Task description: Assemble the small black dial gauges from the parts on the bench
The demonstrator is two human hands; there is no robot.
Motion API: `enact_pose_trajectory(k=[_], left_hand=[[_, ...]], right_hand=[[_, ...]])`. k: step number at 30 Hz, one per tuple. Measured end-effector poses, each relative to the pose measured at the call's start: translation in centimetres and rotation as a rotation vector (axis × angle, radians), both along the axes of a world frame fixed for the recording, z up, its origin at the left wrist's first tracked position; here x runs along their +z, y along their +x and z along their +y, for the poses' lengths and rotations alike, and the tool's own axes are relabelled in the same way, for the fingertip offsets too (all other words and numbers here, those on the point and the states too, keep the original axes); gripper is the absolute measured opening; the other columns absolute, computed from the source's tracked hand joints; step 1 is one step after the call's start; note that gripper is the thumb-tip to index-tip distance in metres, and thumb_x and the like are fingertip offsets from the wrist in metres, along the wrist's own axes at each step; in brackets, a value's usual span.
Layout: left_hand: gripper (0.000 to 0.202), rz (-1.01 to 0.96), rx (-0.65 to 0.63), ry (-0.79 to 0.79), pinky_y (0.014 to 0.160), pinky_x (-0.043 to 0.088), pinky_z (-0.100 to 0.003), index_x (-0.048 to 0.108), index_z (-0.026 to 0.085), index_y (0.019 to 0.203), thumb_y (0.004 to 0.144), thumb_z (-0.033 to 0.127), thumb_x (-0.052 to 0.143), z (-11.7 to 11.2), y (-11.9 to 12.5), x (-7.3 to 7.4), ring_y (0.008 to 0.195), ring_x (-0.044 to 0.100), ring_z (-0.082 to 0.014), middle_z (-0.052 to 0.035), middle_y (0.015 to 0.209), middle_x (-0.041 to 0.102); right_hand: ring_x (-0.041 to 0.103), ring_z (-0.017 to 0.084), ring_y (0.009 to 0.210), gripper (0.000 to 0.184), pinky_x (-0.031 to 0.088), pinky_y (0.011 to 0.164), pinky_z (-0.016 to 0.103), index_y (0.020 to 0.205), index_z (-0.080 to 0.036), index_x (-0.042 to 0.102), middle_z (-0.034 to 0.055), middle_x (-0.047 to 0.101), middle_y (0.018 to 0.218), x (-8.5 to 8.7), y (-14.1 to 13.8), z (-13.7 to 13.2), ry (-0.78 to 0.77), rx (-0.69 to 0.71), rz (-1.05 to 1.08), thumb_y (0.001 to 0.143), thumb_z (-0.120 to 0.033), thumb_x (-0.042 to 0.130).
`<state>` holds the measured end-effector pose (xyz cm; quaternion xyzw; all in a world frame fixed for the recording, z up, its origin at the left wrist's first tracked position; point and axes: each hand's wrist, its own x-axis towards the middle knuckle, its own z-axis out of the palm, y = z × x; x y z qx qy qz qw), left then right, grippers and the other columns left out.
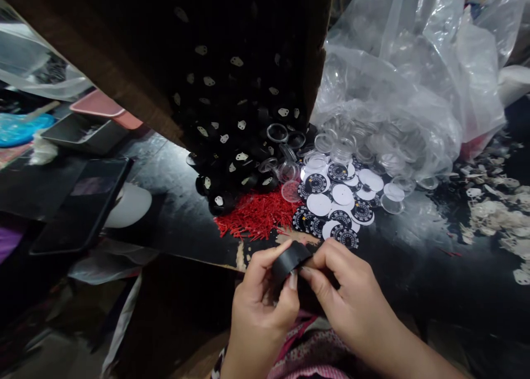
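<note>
Just off the table's front edge, my left hand (265,302) is closed around a short black round case (291,259), which is tilted in its grip. Thumb and forefinger of my right hand (345,279) pinch the right rim of this case; any small part between those fingertips is hidden. Beyond the hands lies a heap of thin red pointers (259,216). To its right are scattered printed dial discs (342,219), some black side up and some white. Clear round covers (343,144) are piled behind the discs.
A large open box (302,53) leans over many black cases with pale metal tabs. Clear plastic bags (397,75) stand at back right, with loose metal plates (497,208) at far right. Left are a phone (83,205), a white cup (131,205) and a grey tray (85,133).
</note>
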<state>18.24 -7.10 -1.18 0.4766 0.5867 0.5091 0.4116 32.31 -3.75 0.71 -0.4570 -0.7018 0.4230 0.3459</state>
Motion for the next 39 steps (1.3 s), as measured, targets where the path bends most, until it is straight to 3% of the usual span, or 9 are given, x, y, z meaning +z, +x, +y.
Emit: enact_pose_trajectory(k=[6,9,11,16,21,26,28,30,39], left_hand=[[0.02,-0.292,-0.088,-0.234,0.091,0.051,-0.021,0.063,0.032,0.109,0.089,0.027,0.06,0.7,-0.4,-1.0,0.102,0.067,-0.0135,0.0037,0.108,0.071],[0.036,-0.492,-0.115,-0.35,0.103,0.047,-0.032,0.058,0.033,0.123,0.087,0.032,0.063,1.0,-0.5,-1.7,0.117,0.061,-0.0202,-0.0007,0.125,0.066],[0.042,-0.488,-0.094,-0.36,0.108,0.042,-0.034,0.057,0.035,0.128,0.086,0.034,0.064,0.9,-0.4,-2.2,0.125,0.055,-0.0221,-0.0011,0.133,0.062],[0.042,-0.422,0.027,-0.416,0.111,0.039,-0.039,0.061,0.032,0.127,0.086,0.041,0.061,0.2,0.2,-2.7,0.131,0.05,-0.0259,-0.0023,0.137,0.06],[0.038,-0.441,0.096,-0.482,0.109,0.043,-0.036,0.069,0.032,0.115,0.079,0.042,0.069,0.3,1.0,-3.1,0.133,0.048,-0.0273,-0.0001,0.129,0.066],[0.051,-0.596,0.109,-0.542,0.104,0.049,-0.041,0.061,0.03,0.126,0.079,0.048,0.068,0.7,1.3,-3.5,0.127,0.054,-0.0299,-0.0037,0.138,0.059],[0.054,-0.674,0.145,-0.542,0.098,0.053,-0.039,0.057,0.03,0.13,0.08,0.049,0.067,0.9,1.6,-3.2,0.119,0.061,-0.0284,-0.0046,0.138,0.059],[0.053,-0.752,0.148,-0.528,0.095,0.056,-0.035,0.059,0.029,0.127,0.078,0.046,0.07,1.1,2.1,-3.0,0.117,0.062,-0.0266,-0.0043,0.138,0.06],[0.035,-0.898,0.032,-0.5,0.096,0.056,-0.033,0.066,0.022,0.117,0.085,0.038,0.066,1.2,2.9,-3.7,0.116,0.063,-0.0237,-0.0065,0.134,0.063]], right_hand=[[0.052,0.015,0.069,0.02,0.04,0.066,0.028,0.069,-0.02,0.05,-0.0005,0.056,0.073,-0.1,0.3,0.8,0.044,-0.004,-0.16,0.085,-0.013,0.057],[0.056,0.018,0.08,0.009,0.04,0.074,0.032,0.088,-0.019,0.06,0.0031,0.062,0.085,-0.2,0.6,1.5,0.233,0.046,-0.223,0.088,-0.012,0.055],[0.057,0.019,0.084,0.012,0.039,0.077,0.035,0.097,-0.017,0.061,0.0053,0.064,0.09,-0.4,0.8,1.9,0.338,0.081,-0.3,0.09,-0.012,0.052],[0.055,0.02,0.077,0.016,0.039,0.074,0.036,0.084,-0.015,0.061,0.0064,0.063,0.081,-0.7,0.5,2.2,0.441,0.092,-0.46,0.09,-0.013,0.047],[0.053,0.014,0.068,0.009,0.041,0.067,0.028,0.078,-0.017,0.059,0.0012,0.062,0.076,-0.1,-0.2,1.9,0.252,-0.077,-0.386,0.084,-0.011,0.054],[0.061,0.014,0.078,0.009,0.046,0.073,0.026,0.085,-0.021,0.065,-0.0005,0.067,0.083,-0.2,4.9,3.7,0.034,-0.031,-0.329,0.09,-0.018,0.057],[0.062,0.02,0.088,0.013,0.046,0.081,0.035,0.096,-0.018,0.066,0.0061,0.067,0.095,-0.7,8.3,5.2,0.077,-0.349,-0.522,0.091,-0.026,0.056],[0.062,0.027,0.092,0.027,0.046,0.082,0.043,0.109,-0.015,0.063,0.0142,0.06,0.113,-1.4,11.2,6.7,0.053,-0.519,-0.784,0.088,-0.033,0.061],[0.063,0.021,0.081,0.033,0.05,0.079,0.039,0.116,-0.018,0.062,0.0099,0.059,0.108,-3.1,14.1,7.9,0.061,-0.449,-0.74,0.084,-0.027,0.057]])
